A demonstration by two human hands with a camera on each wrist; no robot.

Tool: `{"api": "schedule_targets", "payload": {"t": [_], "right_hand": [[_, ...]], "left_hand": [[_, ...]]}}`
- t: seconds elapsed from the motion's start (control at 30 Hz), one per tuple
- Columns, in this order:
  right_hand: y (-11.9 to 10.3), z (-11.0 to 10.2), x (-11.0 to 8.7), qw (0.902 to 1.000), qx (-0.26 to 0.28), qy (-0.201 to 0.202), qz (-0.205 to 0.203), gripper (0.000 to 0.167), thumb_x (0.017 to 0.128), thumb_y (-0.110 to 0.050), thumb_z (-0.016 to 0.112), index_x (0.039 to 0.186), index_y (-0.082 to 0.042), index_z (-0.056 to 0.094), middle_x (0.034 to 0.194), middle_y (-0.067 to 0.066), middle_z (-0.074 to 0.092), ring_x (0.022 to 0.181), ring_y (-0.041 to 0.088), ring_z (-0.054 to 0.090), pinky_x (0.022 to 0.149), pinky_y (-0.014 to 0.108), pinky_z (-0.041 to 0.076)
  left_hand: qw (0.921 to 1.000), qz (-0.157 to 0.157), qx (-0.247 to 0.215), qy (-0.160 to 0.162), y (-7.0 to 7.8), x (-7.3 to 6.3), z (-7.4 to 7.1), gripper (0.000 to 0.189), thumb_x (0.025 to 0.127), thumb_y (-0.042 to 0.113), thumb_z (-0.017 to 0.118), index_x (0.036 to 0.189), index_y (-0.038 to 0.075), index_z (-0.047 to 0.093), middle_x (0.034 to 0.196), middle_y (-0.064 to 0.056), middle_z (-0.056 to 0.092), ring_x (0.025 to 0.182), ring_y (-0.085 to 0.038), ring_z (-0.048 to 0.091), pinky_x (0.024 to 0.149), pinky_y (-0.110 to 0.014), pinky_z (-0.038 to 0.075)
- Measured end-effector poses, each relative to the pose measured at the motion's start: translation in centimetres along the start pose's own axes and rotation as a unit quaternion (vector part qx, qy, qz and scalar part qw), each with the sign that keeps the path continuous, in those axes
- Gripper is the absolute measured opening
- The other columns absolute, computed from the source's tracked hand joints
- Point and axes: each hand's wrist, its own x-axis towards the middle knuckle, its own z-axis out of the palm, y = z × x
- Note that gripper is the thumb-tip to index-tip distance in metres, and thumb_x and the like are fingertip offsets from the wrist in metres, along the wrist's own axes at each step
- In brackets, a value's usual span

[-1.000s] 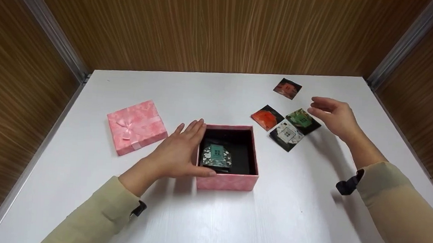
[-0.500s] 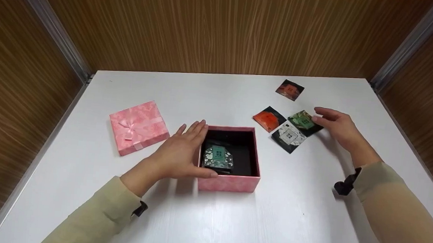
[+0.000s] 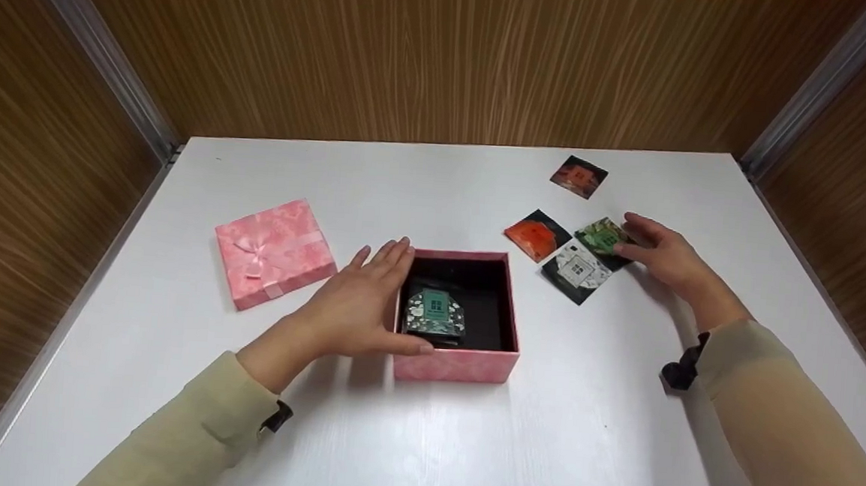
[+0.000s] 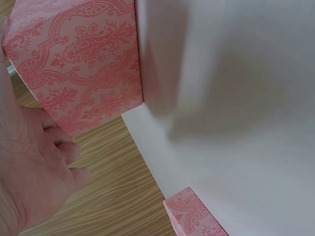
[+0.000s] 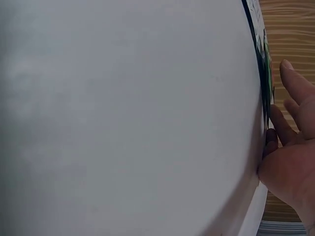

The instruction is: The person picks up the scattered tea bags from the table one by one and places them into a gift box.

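My left hand (image 3: 358, 306) rests against the left side of a pink box (image 3: 454, 366), fingers straight along it and thumb over the front rim. Inside the box lies a small stack of flat square packets, the top one (image 3: 434, 314) green and white. At the right, my right hand (image 3: 669, 261) is over a green-and-black square packet (image 3: 600, 234), thumb on its face and forefinger beside its far right edge. Its other fingers sit low by the packets in the right wrist view. A white-and-black packet (image 3: 576, 270) and an orange one (image 3: 535, 236) lie alongside.
A pink lid (image 3: 274, 254) with a ribbon bow lies left of the box. Farther back on the white table (image 3: 450, 447) is a dark red packet (image 3: 579, 177). Wood-grain panels (image 3: 444, 56) enclose the table behind and at both sides.
My right hand has come down and to the left onto the green-and-black packet, its thumb now over it. The left hand and the box have stayed in place.
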Motion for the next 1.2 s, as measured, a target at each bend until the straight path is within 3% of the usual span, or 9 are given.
{"api": "schedule_targets", "payload": {"t": [0.3, 0.53, 0.93, 1.2], "right_hand": [[-0.4, 0.6, 0.0, 0.998, -0.061, 0.018, -0.004, 0.083, 0.106, -0.034, 0.069, 0.171, -0.013, 0.023, 0.172, 0.021, 0.027, 0.159, 0.042, 0.02, 0.128, 0.06, 0.015], [0.0, 0.8, 0.2, 0.9941, -0.1, 0.028, -0.031, 0.079, 0.105, -0.026, 0.07, 0.169, -0.009, 0.027, 0.168, 0.028, 0.028, 0.156, 0.049, 0.023, 0.126, 0.064, 0.019], [0.1, 1.1, 0.3, 0.9917, -0.118, 0.03, -0.042, 0.078, 0.106, -0.024, 0.069, 0.169, -0.008, 0.026, 0.167, 0.031, 0.028, 0.154, 0.052, 0.025, 0.124, 0.066, 0.022], [0.1, 1.0, 0.2, 0.9918, -0.106, 0.028, -0.065, 0.07, 0.105, -0.014, 0.066, 0.167, -0.006, 0.033, 0.163, 0.031, 0.038, 0.151, 0.048, 0.034, 0.122, 0.063, 0.028]], "left_hand": [[1.0, 0.0, 0.005, -0.003, 0.0, -0.1, -0.1, 0.139, 0.078, 0.098, 0.052, 0.17, 0.004, 0.008, 0.178, -0.011, 0.004, 0.164, -0.025, 0.004, 0.131, -0.045, 0.004], [1.0, 0.003, 0.003, 0.001, 0.1, 0.0, -0.1, 0.139, 0.077, 0.099, 0.05, 0.17, 0.004, 0.008, 0.178, -0.012, 0.005, 0.164, -0.025, 0.003, 0.132, -0.046, 0.004], [1.0, 0.002, 0.001, 0.001, 0.0, 0.0, 0.1, 0.139, 0.077, 0.098, 0.052, 0.17, 0.003, 0.009, 0.178, -0.013, 0.006, 0.164, -0.026, 0.004, 0.131, -0.047, 0.004], [1.0, 0.001, 0.001, 0.0, 0.0, -0.1, 0.1, 0.139, 0.078, 0.098, 0.05, 0.17, 0.004, 0.008, 0.178, -0.011, 0.004, 0.164, -0.026, 0.004, 0.132, -0.046, 0.004]]}}
